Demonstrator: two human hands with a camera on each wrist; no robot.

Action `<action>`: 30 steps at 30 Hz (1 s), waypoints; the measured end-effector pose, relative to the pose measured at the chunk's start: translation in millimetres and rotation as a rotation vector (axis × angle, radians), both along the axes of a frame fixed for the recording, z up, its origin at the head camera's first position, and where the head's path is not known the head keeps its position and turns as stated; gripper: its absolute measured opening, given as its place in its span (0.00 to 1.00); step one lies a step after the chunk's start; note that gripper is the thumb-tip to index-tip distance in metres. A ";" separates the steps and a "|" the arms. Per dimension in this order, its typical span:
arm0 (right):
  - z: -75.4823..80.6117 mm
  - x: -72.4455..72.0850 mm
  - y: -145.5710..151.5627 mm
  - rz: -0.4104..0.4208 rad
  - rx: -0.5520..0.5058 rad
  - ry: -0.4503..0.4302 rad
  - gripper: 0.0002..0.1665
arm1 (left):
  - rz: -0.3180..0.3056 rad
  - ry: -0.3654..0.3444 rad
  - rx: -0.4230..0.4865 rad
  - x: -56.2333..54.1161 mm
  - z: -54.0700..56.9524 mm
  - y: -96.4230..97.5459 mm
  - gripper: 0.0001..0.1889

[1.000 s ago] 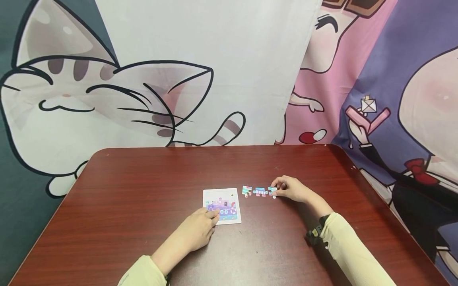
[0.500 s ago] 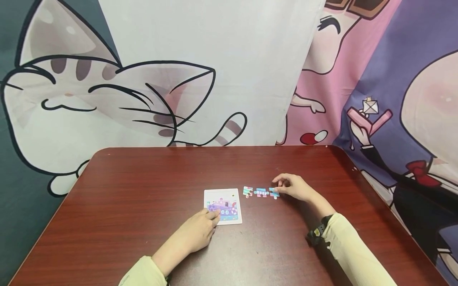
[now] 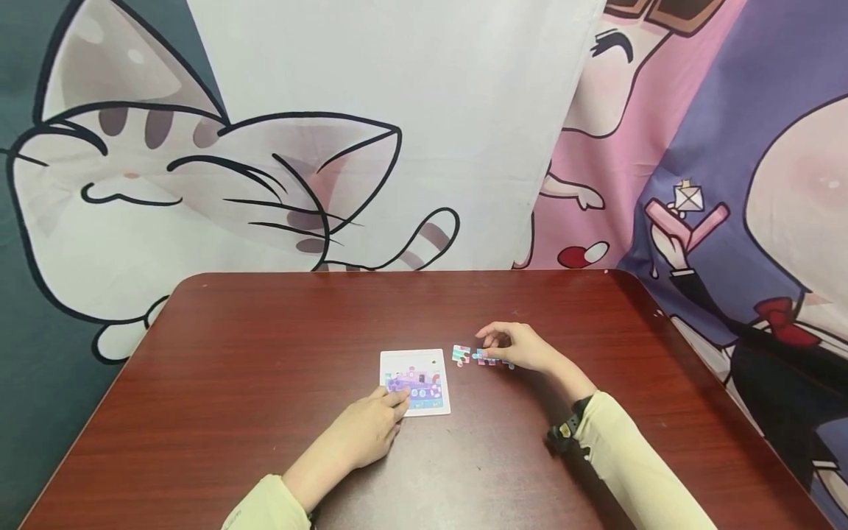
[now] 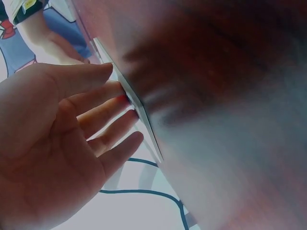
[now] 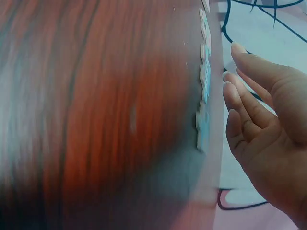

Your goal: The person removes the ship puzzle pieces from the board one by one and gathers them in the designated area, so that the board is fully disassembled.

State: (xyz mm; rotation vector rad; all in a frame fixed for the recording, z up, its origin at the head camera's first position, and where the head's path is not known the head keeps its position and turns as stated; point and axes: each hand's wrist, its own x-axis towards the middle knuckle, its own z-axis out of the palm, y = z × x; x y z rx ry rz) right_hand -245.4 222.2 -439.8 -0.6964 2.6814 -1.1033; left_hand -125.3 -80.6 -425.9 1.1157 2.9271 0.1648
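So the left hand [image 3: 372,430] has its grip spread, fingers reaching over the near left part of a white puzzle board [image 3: 405,360] on the brown bench [image 3: 291,331]. Those fingers cover that corner of the purple printed picture [image 3: 416,379], which looks a bit like a boat, but the details are way too small to be sure. The left wrist view gets the board practically edge-on, so its face is no use there.

Loose pieces sit in a row just right of the board. The left piece [image 3: 461,355] is in plain sight; the middle piece [image 3: 481,358] is partly covered by the right hand [image 3: 523,347], and the third only peeks out below the fingers. Right grip: fingers loosely bent, thumb apart, nothing pinched. The right wrist view shows a gap between the fingertips and the row of pieces, which is edge-on and blurry, with its top end cut off by the frame.

As for labels, there's a tiny dark mark [image 3: 433,361] near the board's far right corner, unreadable at this size. The dark wristband [image 3: 566,433] has a yellow patch, but can't tell if anything's written on it.
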 end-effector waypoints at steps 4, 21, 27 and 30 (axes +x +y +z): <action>-4.2 -0.5 -12.6 0.020 -0.060 -0.027 0.18 | -0.002 0.014 -0.023 -1.4 0.7 -1.5 0.20; -6.2 5.6 -64.1 0.118 -0.022 0.125 0.12 | 0.041 -0.036 -0.077 3.4 -1.2 4.5 0.21; -4.4 7.3 -80.4 0.190 -0.023 0.148 0.12 | 0.055 -0.051 -0.069 4.3 1.0 3.5 0.20; -4.4 8.5 -87.8 0.208 -0.019 0.146 0.13 | 0.064 -0.060 -0.065 3.4 1.6 3.5 0.20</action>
